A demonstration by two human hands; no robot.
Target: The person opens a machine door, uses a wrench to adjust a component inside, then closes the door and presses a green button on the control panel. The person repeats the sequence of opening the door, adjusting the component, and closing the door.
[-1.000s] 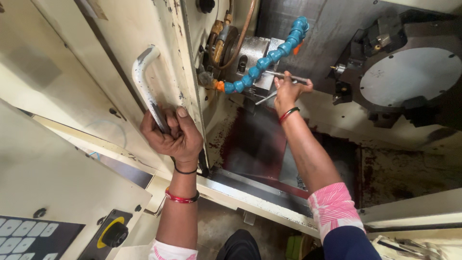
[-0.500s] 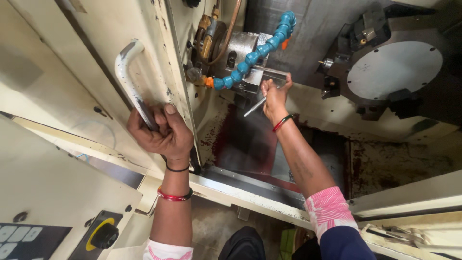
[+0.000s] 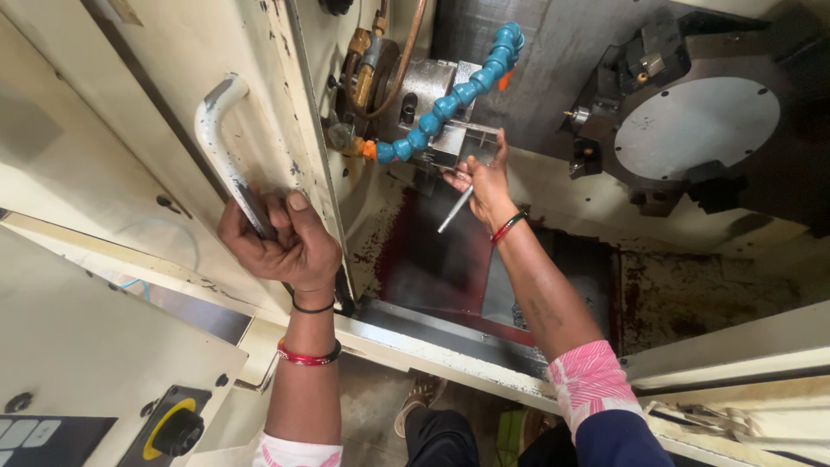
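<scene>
Two hands are busy at an open machine enclosure. The left hand (image 3: 285, 246) is closed around the lower end of the door handle (image 3: 223, 147), a bent metal bar, worn and chipped, on the cream-painted sliding door (image 3: 156, 78). The right hand (image 3: 484, 182) reaches inside and grips a slim metal rod (image 3: 455, 210), smooth and silvery, which hangs slanted just below the steel chuck block (image 3: 441, 117).

Likely risks: the rod looks slick and is pinched near its top only, so it could slip and drop onto the dark, oil-stained bed (image 3: 432, 259). The forearm lies across the door opening, so a slide of the door could catch it. The segmented blue coolant hose (image 3: 450, 104), a chain of plastic beads with an orange tip, hangs close to the knuckles and could be knocked aside. The round tool turret (image 3: 692, 130) sits well apart.
</scene>
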